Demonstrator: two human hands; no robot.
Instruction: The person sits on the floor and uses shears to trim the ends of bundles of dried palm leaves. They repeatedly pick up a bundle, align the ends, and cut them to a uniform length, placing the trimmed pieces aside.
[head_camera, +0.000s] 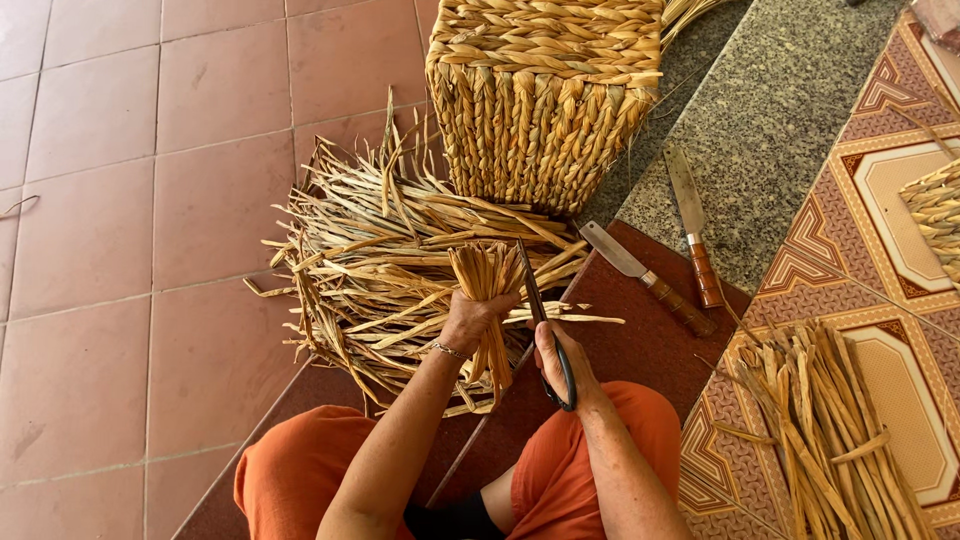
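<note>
Now my left hand (468, 318) is squeezing a bunch of dry reeds (488, 275) tight, right above the pile (380, 250) on the floor. My right hand (556, 352) is gripping scissors (541, 325), blades touching the bunch. I think I should be holding the ends even and cutting slowly.

We are looking down under soft, even daylight; nothing is burning out and nothing is sinking into darkness; the red floor tiles (150, 200) are giving back a faint sheen on the left; shadows are lying short and diffuse beneath the woven basket (545, 100) and the loose straw pile (380, 250); focus is holding sharp across the middle; the edges are bending slightly outward
</note>
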